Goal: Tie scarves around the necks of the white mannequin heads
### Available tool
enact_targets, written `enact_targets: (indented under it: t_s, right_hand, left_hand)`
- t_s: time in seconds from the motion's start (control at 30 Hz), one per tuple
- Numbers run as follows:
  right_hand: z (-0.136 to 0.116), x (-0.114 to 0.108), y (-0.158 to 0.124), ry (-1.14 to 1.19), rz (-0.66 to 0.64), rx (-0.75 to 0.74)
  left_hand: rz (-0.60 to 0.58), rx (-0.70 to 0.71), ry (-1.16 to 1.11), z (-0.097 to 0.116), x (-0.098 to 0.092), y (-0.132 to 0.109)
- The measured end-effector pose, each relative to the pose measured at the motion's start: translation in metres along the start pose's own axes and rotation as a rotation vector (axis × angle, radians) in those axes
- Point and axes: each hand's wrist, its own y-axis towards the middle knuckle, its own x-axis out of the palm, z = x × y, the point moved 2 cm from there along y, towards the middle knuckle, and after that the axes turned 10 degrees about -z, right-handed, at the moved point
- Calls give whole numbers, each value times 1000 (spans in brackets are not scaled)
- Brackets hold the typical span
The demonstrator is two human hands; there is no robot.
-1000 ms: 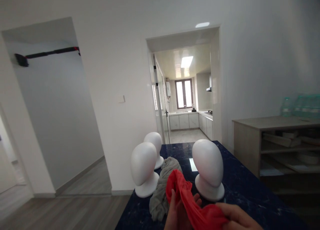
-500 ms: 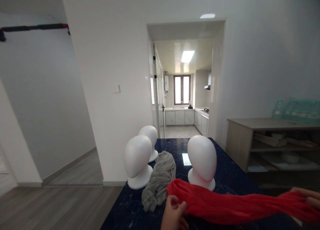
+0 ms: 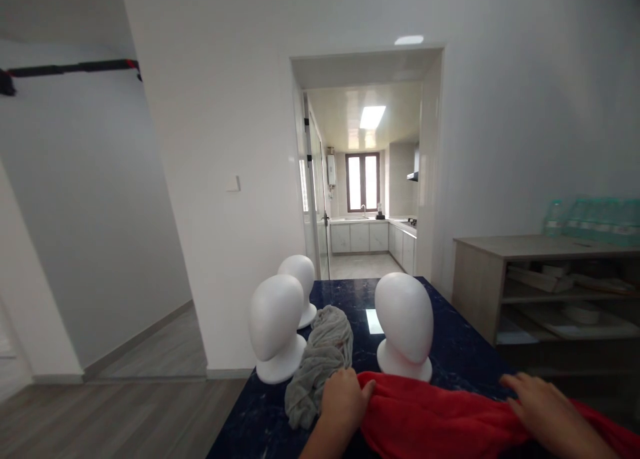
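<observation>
I see the long red fabric scarf (image 3: pixel 440 416) lying stretched across the near edge of the dark blue marbled table (image 3: pixel 465 352). My left hand (image 3: pixel 343 399) presses on its left end, fingers curled over the cloth. My right hand (image 3: pixel 543 406) lies flat on it further right, fingers spread, not gripping. Just left of my left hand lies a crumpled grey cloth (image 3: pixel 320 362). Beyond stand three white foam mannequin heads: one behind the scarf (image 3: pixel 404 326), one beside the grey cloth (image 3: pixel 275 329), one further back (image 3: pixel 299 282). A wooden shelf unit (image 3: pixel 550 286) stands to the right.
</observation>
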Motion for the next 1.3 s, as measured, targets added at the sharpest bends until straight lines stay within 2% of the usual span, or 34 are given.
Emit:
enact_targets:
  t_s: [0.1, 0.2, 0.33, 0.47, 0.63, 0.77, 0.87, 0.97, 1.07, 1.2, 1.3]
  right_hand:
    - [-64, 17, -3, 106, -127, -98]
    - [-106, 29, -10, 167, -212, -157]
    - [-123, 37, -20, 204, -259, -138]
    - [-136, 34, -33, 336, -285, -205]
    - [-168, 18, -47, 510, -276, -277]
    - [-198, -1, -51, 547, -197, -449]
    - [-214, -8, -49, 611, -110, -441]
    - [-218, -12, -45, 639, -36, -376]
    - [-209, -23, -39, 674, -70, -347]
    - [-168, -45, -27, 804, -164, -183]
    - [-131, -66, -12, 1009, -250, -58]
  left_hand:
    - [-116, 60, 62, -1, -1, -1]
    - [-260, 96, 97, -2, -7, -9]
    - [-286, 121, 11, -2, -18, -21]
    - [-325, 69, -316, 9, -21, -26]
    - [-565, 158, -781, 60, -23, -37]
    - [-693, 219, -963, 109, -23, -51]
    - [-765, 283, -1054, 142, -16, -57]
    - [-829, 305, -1147, 168, -11, -54]
    - [-815, 304, -1216, 185, -19, -38]
    - [-702, 274, -1333, 191, -47, 2]
    - [-635, 287, -1404, 189, -67, 34]
